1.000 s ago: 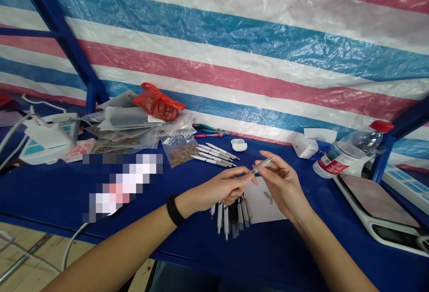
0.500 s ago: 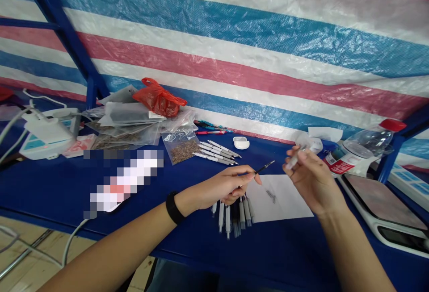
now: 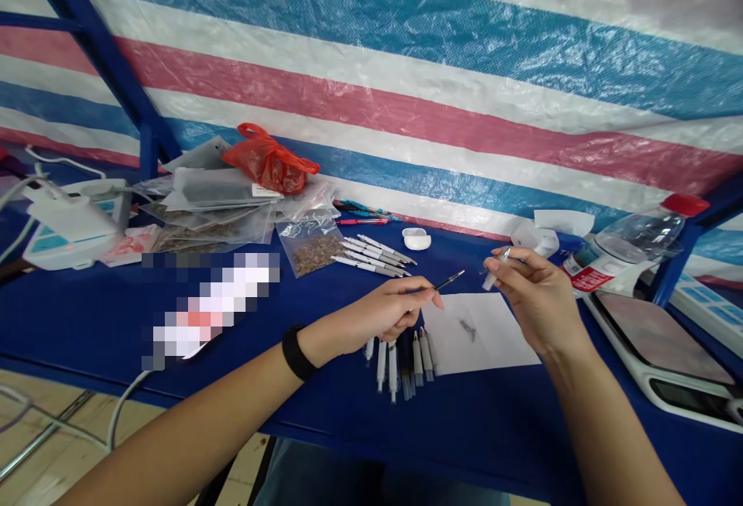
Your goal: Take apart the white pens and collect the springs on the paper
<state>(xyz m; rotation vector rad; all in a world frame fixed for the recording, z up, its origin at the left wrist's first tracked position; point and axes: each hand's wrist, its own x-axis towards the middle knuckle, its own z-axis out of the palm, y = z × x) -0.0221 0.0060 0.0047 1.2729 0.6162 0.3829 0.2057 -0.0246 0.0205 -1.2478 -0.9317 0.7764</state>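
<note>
As your head camera looks down on the blue table [image 3: 493,429], your hands are apart: the left hand [image 3: 388,312] pinches a dark pen refill [image 3: 449,282], its tip pointing up and right; the right hand [image 3: 539,297] grips a small pen tip piece [image 3: 491,279]. Between them, springs [image 3: 467,329] lie on white paper [image 3: 499,336], beside a row of pens [image 3: 381,367].

A sheet of paper [image 3: 505,336] lies on a table [image 3: 476,429], with pen barrels [image 3: 393,370] at its left edge and a scale [image 3: 655,332] to its right. Behind the left hand [image 3: 400,309], pens [image 3: 374,260] rest between a bag [image 3: 315,255] on the left and an earbud case [image 3: 416,240] behind their right ends. Beyond the right hand [image 3: 531,289], a bottle [image 3: 595,270] sits behind the scale.
</note>
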